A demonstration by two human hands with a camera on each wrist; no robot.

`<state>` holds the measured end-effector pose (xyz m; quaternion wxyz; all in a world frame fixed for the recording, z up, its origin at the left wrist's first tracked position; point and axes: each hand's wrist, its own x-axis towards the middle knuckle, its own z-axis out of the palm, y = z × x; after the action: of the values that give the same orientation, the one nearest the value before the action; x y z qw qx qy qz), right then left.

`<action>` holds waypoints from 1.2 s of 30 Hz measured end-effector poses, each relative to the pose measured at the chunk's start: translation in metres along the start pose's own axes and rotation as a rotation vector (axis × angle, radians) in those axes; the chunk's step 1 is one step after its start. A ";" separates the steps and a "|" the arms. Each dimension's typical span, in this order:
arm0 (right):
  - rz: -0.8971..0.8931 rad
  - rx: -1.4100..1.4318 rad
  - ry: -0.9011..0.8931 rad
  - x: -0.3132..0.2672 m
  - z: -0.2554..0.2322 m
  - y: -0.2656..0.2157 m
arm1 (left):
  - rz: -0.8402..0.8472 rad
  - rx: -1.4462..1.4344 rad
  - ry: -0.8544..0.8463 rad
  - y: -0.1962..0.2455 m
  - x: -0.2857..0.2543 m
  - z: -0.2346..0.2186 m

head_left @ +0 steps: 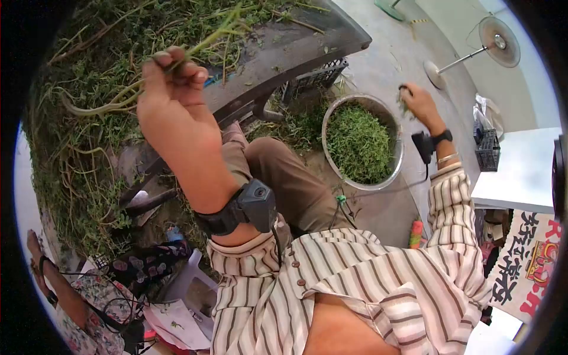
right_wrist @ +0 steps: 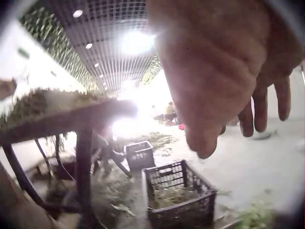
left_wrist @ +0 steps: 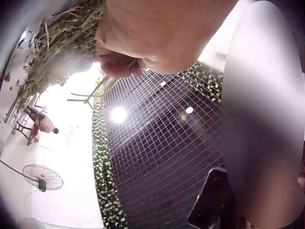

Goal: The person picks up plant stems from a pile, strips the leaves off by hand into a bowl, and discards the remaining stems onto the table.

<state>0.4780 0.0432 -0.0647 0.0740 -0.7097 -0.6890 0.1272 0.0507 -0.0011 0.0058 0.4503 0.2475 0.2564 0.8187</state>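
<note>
Over the heap of leafy green stalks [head_left: 77, 160], my left hand [head_left: 177, 115] pinches a long green stem [head_left: 214, 39] between thumb and fingers. Its forked end [left_wrist: 86, 99] sticks out past the fingertips in the left wrist view. My right hand [head_left: 423, 105] is raised on the far side of a round metal basin [head_left: 399, 165] filled with picked greens [head_left: 360, 142]. In the right wrist view its fingers [right_wrist: 260, 107] hang fairly straight, apart from the thumb. A blurred greenish bit shows beside those fingers in the head view.
The heap lies on a dark table [head_left: 290, 41] whose corner juts toward the basin. Black crates [right_wrist: 181, 210] stand on the floor by the table, among scattered greens. A standing fan [head_left: 499, 41] is at upper right. Another person's arm [head_left: 74, 296] shows at lower left.
</note>
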 end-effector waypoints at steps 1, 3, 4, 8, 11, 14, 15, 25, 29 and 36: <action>-0.086 -0.213 0.061 -0.009 0.011 0.019 | 0.020 -0.003 -0.004 -0.003 -0.001 0.002; -0.316 -0.223 0.288 -0.018 0.025 0.037 | 0.001 0.097 -0.018 -0.008 -0.001 0.005; -0.351 -0.213 0.302 -0.014 0.026 0.035 | -0.035 0.049 0.049 -0.010 -0.003 0.011; -0.226 0.344 0.187 -0.012 0.001 -0.035 | -0.067 0.079 -0.069 -0.021 -0.004 0.014; -0.272 0.566 0.163 -0.017 -0.019 -0.109 | -0.163 0.082 -0.153 -0.027 -0.007 0.017; -0.537 0.637 0.242 -0.022 -0.029 -0.171 | -0.263 0.119 -0.191 -0.029 -0.010 0.021; -0.682 0.550 0.294 -0.023 -0.029 -0.186 | -0.255 0.123 -0.196 -0.028 -0.011 0.022; -0.617 0.918 -0.293 -0.027 -0.017 -0.238 | -0.382 0.232 -0.427 -0.024 -0.013 0.022; -0.610 0.900 -0.275 -0.021 -0.014 -0.229 | -0.384 0.297 -0.395 -0.026 -0.016 0.024; -0.656 0.883 0.060 -0.010 -0.032 -0.228 | -0.324 0.465 -0.447 -0.034 -0.021 0.029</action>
<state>0.2683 0.0445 0.0310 0.4198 -0.3624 -0.7530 0.3541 0.0993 0.0024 0.0021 0.5506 0.4725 0.3670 0.5821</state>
